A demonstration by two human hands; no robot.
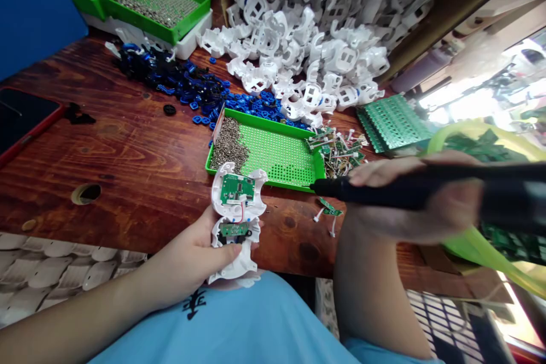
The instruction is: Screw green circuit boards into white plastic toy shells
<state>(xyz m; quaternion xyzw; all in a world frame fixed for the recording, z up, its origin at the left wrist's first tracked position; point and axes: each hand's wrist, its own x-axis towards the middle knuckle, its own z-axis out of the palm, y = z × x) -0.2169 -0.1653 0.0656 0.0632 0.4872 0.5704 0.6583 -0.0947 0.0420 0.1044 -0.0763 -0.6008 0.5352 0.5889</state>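
My left hand (200, 250) grips a white plastic shell (236, 227) at the table's front edge. Two small green circuit boards sit inside the shell, joined by a red wire. My right hand (422, 199) is wrapped round a black electric screwdriver (384, 189). The tool lies nearly level and its tip points left over the corner of a green screw tray (273, 153). The tray holds a heap of small metal screws (228, 145) at its left end.
A large pile of white shells (307, 40) fills the back of the wooden table (128, 148). Blue plastic parts (187, 85), loose circuit boards (341, 151), green panel stacks (390, 122), more green trays (157, 3), and a dark phone (21, 119) lie around.
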